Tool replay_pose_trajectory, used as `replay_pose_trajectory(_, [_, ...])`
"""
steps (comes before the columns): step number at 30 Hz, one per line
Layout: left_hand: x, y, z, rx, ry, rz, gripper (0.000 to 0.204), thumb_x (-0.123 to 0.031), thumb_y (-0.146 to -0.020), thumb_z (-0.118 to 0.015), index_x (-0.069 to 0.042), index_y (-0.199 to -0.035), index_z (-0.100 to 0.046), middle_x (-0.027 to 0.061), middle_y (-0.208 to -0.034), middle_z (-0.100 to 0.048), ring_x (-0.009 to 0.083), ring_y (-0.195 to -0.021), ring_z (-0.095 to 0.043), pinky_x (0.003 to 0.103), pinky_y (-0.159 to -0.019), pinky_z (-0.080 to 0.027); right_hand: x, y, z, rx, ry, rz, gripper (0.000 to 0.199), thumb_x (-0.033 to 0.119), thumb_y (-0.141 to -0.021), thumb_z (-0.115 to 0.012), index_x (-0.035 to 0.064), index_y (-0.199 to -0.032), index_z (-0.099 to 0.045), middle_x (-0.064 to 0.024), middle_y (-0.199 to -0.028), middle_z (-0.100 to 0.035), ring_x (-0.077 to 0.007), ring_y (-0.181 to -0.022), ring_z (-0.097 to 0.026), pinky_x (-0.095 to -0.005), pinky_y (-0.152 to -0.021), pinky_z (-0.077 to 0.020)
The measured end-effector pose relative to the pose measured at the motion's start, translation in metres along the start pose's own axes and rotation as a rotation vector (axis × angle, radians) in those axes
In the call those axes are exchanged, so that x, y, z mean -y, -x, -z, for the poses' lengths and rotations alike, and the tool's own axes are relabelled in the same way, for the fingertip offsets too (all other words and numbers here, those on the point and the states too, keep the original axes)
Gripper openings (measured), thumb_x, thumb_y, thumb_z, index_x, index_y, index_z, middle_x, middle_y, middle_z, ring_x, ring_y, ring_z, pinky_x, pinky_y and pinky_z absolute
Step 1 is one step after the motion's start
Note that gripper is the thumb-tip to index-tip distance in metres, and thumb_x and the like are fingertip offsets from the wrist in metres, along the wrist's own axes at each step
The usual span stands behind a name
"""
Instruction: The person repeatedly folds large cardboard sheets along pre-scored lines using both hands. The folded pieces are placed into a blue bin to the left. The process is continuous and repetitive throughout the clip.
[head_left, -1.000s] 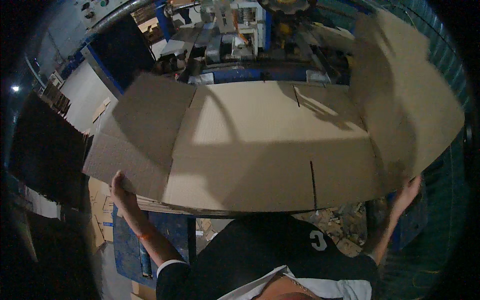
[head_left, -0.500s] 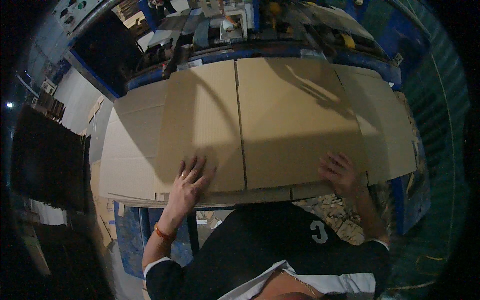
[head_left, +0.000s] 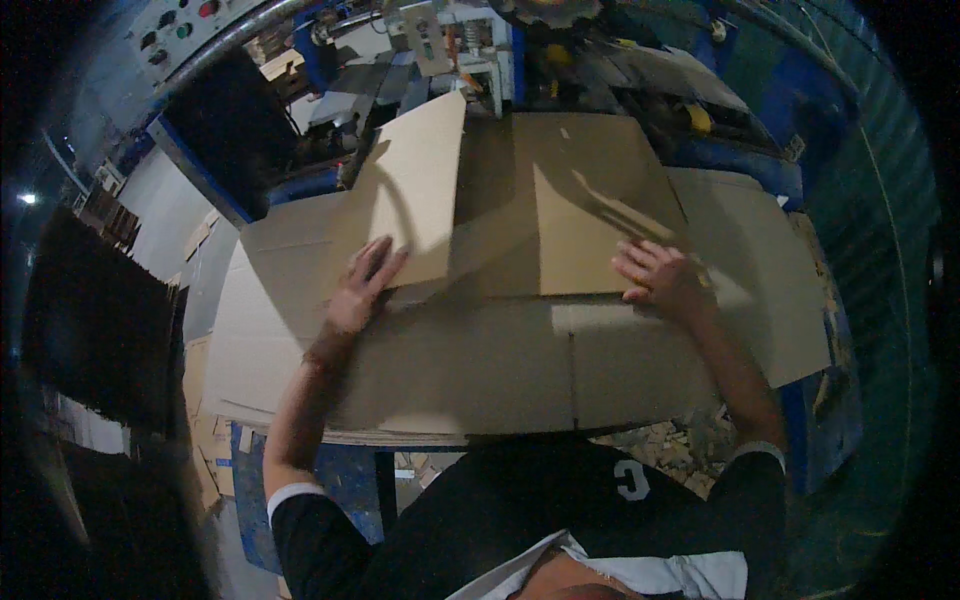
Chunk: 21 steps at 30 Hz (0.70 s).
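Observation:
A brown corrugated cardboard sheet [head_left: 485, 220] lies at the far side of a stack, its left panel [head_left: 415, 200] tilted up and its right panel [head_left: 605, 190] lower, with a darker strip between them. My left hand [head_left: 362, 285] lies on the near part of the left panel, fingers stretched out. On the near right corner of the right panel rests my right hand [head_left: 660, 278], its fingers spread and pointing left. Neither hand visibly grips an edge. More flat cardboard sheets [head_left: 450, 365] are stacked beneath, nearer to me.
Beyond the sheets stands a blue-framed machine [head_left: 740, 150] with metal parts and a toothed wheel [head_left: 550, 10]. A control panel with buttons [head_left: 180, 25] is at the far left. Cardboard scraps [head_left: 675, 450] lie below the near right edge. A dark stack [head_left: 95, 310] stands at the left.
The top sheet has moved away from me toward the machine, and its left panel has tilted up. Both hands have moved forward with it, uncovering the sheets beneath.

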<state>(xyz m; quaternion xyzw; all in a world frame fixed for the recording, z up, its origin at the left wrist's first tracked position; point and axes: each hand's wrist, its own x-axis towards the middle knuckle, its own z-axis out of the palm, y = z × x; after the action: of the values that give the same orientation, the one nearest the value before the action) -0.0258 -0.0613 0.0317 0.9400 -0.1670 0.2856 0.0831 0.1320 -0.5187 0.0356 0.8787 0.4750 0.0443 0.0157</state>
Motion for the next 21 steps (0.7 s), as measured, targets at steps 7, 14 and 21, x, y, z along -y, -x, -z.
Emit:
replay_pose_trajectory(7, [0.027, -0.073, -0.053, -0.031, -0.329, 0.108, 0.063, -0.014, -0.082, -0.053, -0.02, -0.14, -0.028, 0.0107, -0.13, -0.043, 0.0275, -0.121, -0.041, 0.048, -0.101, -0.032, -0.057, -0.067, -0.041, -0.23, -0.032, -0.332, 0.06, 0.037, -0.08, -0.062, 0.0235, -0.134, -0.039, -0.0136, -0.14, -0.031, -0.0329, -0.129, -0.031, -0.0487, -0.102, -0.0298])
replay_pose_trajectory(14, [0.016, -0.013, -0.025, -0.167, -0.278, 0.399, 0.082, -0.024, -0.075, -0.067, -0.011, -0.141, -0.02, 0.0243, -0.14, -0.028, 0.0414, -0.13, -0.025, 0.052, -0.101, -0.029, -0.014, 0.011, 0.008, -0.255, -0.085, -0.519, 0.066, 0.024, -0.079, -0.063, 0.0072, -0.136, -0.035, -0.0198, -0.138, -0.035, -0.0367, -0.126, -0.034, -0.0429, -0.101, -0.0316])
replay_pose_trajectory(21, [-0.002, 0.21, 0.062, -0.453, -0.559, 1.383, 0.076, -0.037, -0.076, -0.067, 0.01, -0.128, -0.037, 0.0309, -0.125, -0.043, 0.0438, -0.117, -0.04, 0.048, -0.101, -0.03, -0.001, 0.217, -0.012, -0.186, 0.392, -1.079, 0.046, 0.032, -0.088, -0.052, 0.0057, -0.126, -0.047, -0.0198, -0.122, -0.052, -0.0341, -0.108, -0.053, -0.0388, -0.088, -0.045])
